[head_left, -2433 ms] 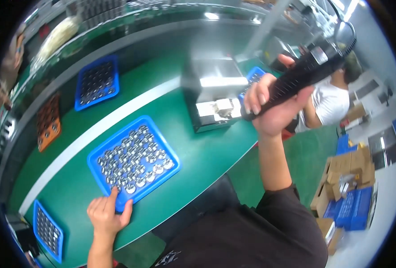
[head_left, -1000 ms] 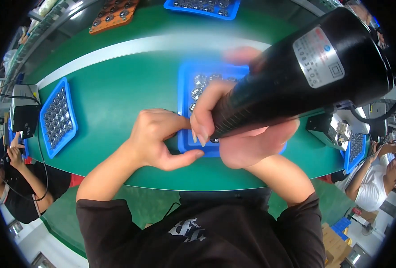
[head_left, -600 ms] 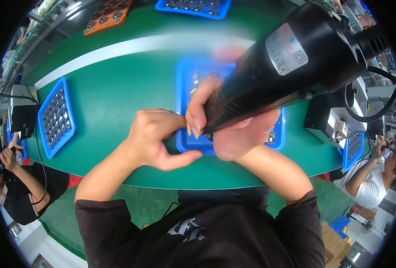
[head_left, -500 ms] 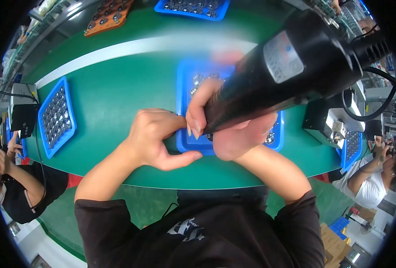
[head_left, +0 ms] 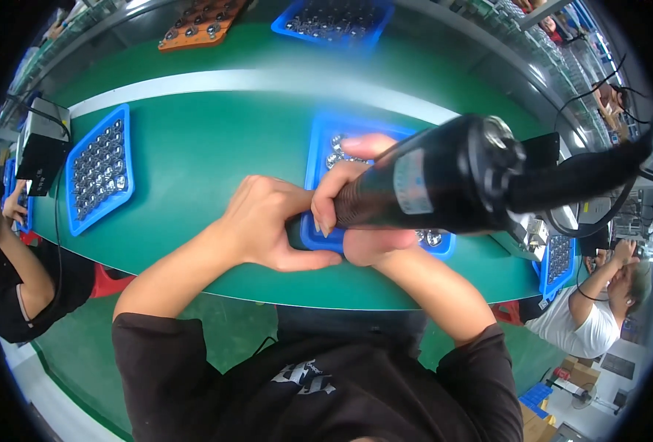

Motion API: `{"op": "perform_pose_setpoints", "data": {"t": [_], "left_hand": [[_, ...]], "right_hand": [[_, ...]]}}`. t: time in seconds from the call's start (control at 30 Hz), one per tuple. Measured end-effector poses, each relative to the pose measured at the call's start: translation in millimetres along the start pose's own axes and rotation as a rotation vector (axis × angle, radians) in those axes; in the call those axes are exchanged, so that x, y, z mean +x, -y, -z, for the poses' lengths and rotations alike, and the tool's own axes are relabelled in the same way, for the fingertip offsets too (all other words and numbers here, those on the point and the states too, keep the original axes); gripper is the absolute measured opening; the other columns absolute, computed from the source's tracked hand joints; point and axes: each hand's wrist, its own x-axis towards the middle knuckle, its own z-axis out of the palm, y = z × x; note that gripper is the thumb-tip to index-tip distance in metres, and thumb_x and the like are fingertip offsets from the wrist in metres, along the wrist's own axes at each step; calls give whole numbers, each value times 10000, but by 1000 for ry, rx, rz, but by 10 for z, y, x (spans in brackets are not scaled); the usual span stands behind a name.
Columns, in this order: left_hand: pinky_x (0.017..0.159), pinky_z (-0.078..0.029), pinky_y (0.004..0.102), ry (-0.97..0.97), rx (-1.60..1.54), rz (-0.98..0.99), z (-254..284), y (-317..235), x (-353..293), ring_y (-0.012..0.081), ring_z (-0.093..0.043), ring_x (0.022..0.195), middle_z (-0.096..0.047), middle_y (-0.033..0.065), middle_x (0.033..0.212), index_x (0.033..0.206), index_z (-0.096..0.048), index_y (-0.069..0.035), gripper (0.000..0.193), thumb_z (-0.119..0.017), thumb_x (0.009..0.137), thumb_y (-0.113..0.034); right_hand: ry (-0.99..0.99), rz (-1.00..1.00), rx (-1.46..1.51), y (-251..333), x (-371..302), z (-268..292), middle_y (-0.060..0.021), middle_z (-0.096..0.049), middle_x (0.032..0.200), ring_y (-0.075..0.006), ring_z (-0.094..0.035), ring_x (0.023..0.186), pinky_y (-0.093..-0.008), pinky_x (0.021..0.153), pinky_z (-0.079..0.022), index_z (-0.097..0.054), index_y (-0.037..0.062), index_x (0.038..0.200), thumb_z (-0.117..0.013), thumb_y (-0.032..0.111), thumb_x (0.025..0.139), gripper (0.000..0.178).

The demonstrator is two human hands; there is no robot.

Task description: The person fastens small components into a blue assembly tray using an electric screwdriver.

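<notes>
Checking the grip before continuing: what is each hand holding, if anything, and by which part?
The right hand holds the black tool by its ribbed, narrower end. For the left hand, it cannot be told; its finger ends are hidden.

Here's the green worktop (head_left: pixel 194 140), a pale stripe (head_left: pixel 194 81) curving along it, and in the middle sits the central blue tray (head_left: pixel 317 158)! To the left lies a second blue tray (head_left: pixel 129 151), a boxy device (head_left: pixel 46 140) beside it. Beyond the stripe rest an orange rack (head_left: pixel 186 44) and a far blue tray (head_left: pixel 291 31), and out right, one more blue tray (head_left: pixel 544 272).
</notes>
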Motion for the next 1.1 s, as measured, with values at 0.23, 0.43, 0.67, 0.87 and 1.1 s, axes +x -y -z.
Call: {"op": "perform_pose_setpoints", "data": {"t": [0.23, 0.43, 0.67, 0.87, 1.1], "left_hand": [[577, -517, 333, 2, 60, -48, -28, -47, 5, 268, -661, 579, -669, 76, 671, 811, -696, -56, 451, -890, 583, -393], [564, -487, 357, -51, 179, -171, -149, 13, 5, 247, -611, 528, -646, 81, 635, 940, -772, -40, 530, -840, 594, -436], [481, -329, 360, -153, 276, -342, -56, -133, 163, 201, -434, 458, -437, 26, 540, 841, -745, -14, 390, -776, 729, -387], [473, -287, 326, 64, 392, -684, -442, -781, 343, 157, -398, 461, -395, -23, 552, 762, -719, -52, 239, -821, 724, -265], [471, -284, 256, 207, 38, -997, -1263, -1242, 584, 88, -410, 514, -362, -58, 618, 818, -706, -27, 257, -804, 838, -263]], "right_hand": [[-176, 20, 170, 221, 26, 32, -75, -567, 659, -139, -558, 532, -248, 506, -467, -546, -19, 1074, -529, 891, 800, 951], [-295, 370, 150, 1221, -420, 914, -70, -524, 623, -182, -506, 438, -338, 408, -462, -99, 82, 1619, -311, 937, 833, 1181], [-705, 396, -129, 2098, -1331, 1905, -16, -453, 631, -128, -426, 431, -289, 421, -400, -384, 89, 1464, -243, 787, 983, 859], [-680, 450, -211, 2066, -1217, 2061, -25, -464, 636, -139, -432, 443, -305, 424, -399, -370, 103, 1478, -258, 816, 960, 888], [-703, 404, -330, 1836, -1033, 2299, -47, -504, 629, -153, -464, 442, -309, 452, -423, -357, 60, 1459, -289, 848, 928, 952]]}}
